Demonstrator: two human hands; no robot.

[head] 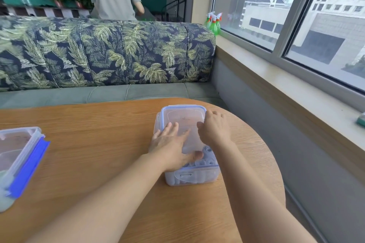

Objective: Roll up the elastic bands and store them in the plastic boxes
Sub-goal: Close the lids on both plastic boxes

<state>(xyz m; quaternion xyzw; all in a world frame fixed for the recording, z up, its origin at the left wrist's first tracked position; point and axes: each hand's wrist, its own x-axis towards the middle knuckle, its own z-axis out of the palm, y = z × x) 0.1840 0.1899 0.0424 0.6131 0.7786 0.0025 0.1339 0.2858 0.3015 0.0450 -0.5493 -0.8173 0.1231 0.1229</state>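
— While the bench (98, 134) carries the plastic box (212, 175) steadily, what might fail?

— Its lid (183, 116) seems to sit slightly askew. The left hand (169, 144) lies flat on it, fingers straight and spread. The right hand (214, 128) curls its fingers over the lid's edge, thumb on top.

— And beneath the fingers?

— Rolled elastic bands (207, 156), already inside, heaped just beside the left thumb. One could catch under the rim and stop the lid seating.

— Anything else?

— Uneven pressing might tip the lid, or skid the box toward the bench edge beyond the right fingers. Whether the near latch (185, 175) is clipped, I cannot tell.
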